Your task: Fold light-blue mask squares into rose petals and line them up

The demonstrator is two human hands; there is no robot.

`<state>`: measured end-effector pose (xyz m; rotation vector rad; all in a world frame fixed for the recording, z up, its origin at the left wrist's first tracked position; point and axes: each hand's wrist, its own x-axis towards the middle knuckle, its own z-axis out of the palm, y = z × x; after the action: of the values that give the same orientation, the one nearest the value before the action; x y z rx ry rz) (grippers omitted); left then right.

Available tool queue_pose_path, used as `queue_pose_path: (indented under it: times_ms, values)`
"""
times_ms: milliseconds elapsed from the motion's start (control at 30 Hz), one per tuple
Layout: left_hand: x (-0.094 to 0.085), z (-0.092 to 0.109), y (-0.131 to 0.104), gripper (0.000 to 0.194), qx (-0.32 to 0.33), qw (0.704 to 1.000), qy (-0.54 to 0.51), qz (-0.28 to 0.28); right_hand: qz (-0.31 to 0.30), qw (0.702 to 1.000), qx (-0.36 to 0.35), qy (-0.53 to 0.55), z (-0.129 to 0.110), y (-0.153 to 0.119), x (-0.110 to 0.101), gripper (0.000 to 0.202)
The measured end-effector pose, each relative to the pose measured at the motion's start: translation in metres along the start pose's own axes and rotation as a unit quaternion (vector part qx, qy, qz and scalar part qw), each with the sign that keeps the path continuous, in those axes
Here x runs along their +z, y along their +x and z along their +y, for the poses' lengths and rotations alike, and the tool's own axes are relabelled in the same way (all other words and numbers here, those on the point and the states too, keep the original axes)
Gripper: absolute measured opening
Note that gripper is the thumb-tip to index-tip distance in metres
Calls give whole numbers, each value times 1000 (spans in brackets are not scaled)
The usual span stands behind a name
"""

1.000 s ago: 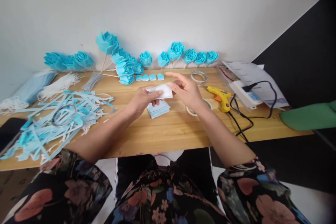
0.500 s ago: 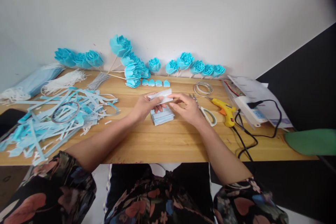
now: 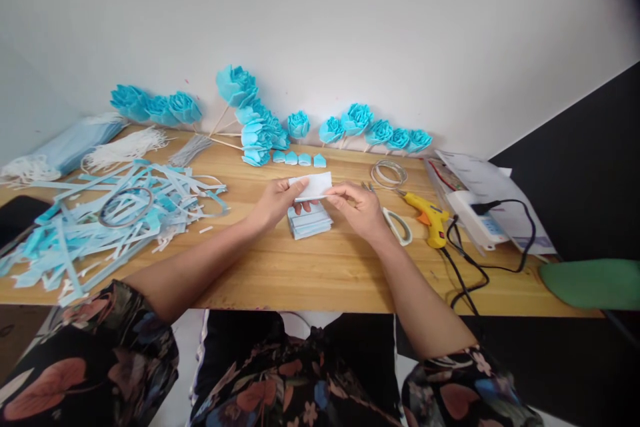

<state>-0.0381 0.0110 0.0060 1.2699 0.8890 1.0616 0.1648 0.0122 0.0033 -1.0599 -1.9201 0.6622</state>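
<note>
small white rectangular sheet (image 3: 317, 185), held slightly tilted, just above a layered stack of pale blue pieces (image 3: 311, 223)

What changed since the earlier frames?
On the right hand, the outstretched index finger has curled in to meet the thumb at the lower right corner of the white rectangular fabric piece. The left hand still holds it; the pale blue fabric stack and yellow glue gun stayed put.

the right hand (image 3: 356, 208) has curled its outstretched finger to the white piece (image 3: 316, 187).
</note>
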Motion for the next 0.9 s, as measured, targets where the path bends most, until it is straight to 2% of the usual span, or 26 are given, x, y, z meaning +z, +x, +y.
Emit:
queue_pose_path:
  times_ms: [167, 433, 600, 700, 800, 900]
  values:
    - [-1, -1, 0, 34, 0, 999, 33, -14, 20, 999, 30, 8, -3, 0, 0, 15]
    - [0, -5, 1, 24, -2, 998, 64, -20, 42, 998, 31, -25, 0, 0, 2, 13]
    - [2, -6, 1, 42, 7, 997, 74, -22, 51, 998, 36, -8, 0, -1, 3, 25]
    - [3, -10, 2, 54, 54, 991, 119, -2, 47, 998, 39, -3, -1, -1, 3, 29]
    - [1, -14, 3, 51, 97, 982, 162, 23, 42, 998, 39, -1, 0, -2, 4, 31]
    - [0, -15, 3, 49, 91, 980, 170, 40, 39, 998, 43, 3, 2, -2, 4, 34]
